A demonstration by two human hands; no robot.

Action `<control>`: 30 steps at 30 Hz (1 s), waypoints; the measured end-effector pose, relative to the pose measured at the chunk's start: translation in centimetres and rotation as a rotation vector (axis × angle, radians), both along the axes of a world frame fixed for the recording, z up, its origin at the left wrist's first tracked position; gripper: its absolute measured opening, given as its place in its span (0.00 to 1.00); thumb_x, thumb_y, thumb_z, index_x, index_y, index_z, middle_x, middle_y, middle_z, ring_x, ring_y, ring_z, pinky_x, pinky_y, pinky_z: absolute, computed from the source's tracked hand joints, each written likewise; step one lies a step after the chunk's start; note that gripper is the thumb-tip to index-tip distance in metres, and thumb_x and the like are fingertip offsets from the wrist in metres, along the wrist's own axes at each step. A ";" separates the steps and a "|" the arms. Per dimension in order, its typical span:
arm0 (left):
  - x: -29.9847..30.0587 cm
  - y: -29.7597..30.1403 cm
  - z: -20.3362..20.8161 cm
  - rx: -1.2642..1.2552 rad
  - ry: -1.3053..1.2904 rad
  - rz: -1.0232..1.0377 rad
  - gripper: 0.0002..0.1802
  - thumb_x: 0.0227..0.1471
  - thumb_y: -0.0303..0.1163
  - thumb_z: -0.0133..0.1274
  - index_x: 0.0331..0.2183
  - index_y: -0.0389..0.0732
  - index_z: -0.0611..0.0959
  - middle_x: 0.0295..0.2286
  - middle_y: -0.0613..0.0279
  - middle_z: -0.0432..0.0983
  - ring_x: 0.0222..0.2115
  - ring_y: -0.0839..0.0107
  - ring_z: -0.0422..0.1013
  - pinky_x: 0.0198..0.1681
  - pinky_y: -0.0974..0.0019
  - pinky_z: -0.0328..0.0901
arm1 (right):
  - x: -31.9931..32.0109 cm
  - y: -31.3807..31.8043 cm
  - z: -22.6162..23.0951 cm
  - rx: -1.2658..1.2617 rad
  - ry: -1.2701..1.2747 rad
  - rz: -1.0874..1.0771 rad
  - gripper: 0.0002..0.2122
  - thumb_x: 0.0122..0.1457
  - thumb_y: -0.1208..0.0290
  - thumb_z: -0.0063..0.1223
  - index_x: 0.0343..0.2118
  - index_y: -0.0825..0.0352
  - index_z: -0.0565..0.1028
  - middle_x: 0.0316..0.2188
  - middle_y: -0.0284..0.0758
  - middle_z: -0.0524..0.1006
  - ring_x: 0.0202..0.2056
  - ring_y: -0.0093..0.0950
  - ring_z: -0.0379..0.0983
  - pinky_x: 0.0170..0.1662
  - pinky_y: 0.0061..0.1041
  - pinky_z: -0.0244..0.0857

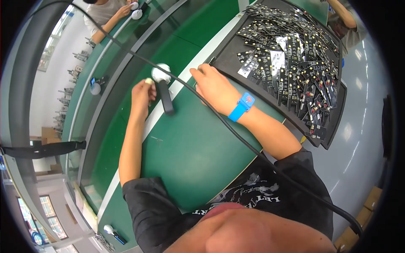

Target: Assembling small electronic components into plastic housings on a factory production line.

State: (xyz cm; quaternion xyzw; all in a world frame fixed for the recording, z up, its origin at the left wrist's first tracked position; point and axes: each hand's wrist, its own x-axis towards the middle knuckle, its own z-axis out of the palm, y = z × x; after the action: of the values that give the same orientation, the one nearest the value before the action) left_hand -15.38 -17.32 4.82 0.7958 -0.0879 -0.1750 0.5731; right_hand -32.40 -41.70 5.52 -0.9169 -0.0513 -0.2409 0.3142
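A handheld device with a round white head (pixel 161 73) and a black handle (pixel 166 99) lies on the green work surface (pixel 190 147), across its pale edge strip. Just left of it is my left hand (pixel 142 97), its fingers curled in. A small pale yellowish piece shows at those fingertips; whether it is a finger cover or a held part I cannot tell. Palm down, my right hand (pixel 216 87) is between the device and the black tray (pixel 274 99), fingers bent and apart, with nothing visible in them. A blue band (pixel 242 107) circles my right wrist.
Many small dark circuit boards (pixel 291 80) fill the tray at the right. A black cable (pixel 228 124) crosses the view diagonally. Beyond the green conveyor belt (pixel 179 42), a person (pixel 107 19) works at upper left, with another person (pixel 344 25) at upper right. Another device (pixel 114 233) lies lower left.
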 end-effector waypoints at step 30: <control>-13.4 1.6 4.3 0.633 -0.464 -0.285 0.41 0.50 0.31 0.60 0.64 0.40 0.64 0.47 0.44 0.76 0.40 0.49 0.76 0.45 0.57 0.73 | -0.7 -0.4 0.5 -0.336 0.318 0.096 0.20 0.53 0.76 0.58 0.51 0.69 0.75 0.42 0.38 0.75 0.41 0.33 0.75 0.42 0.32 0.71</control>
State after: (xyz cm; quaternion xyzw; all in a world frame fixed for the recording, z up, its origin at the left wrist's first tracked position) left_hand -28.74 -15.68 9.12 0.9309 -0.2660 -0.0869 0.2350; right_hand -33.07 -42.10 6.05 -0.9792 -0.0841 -0.0660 0.1726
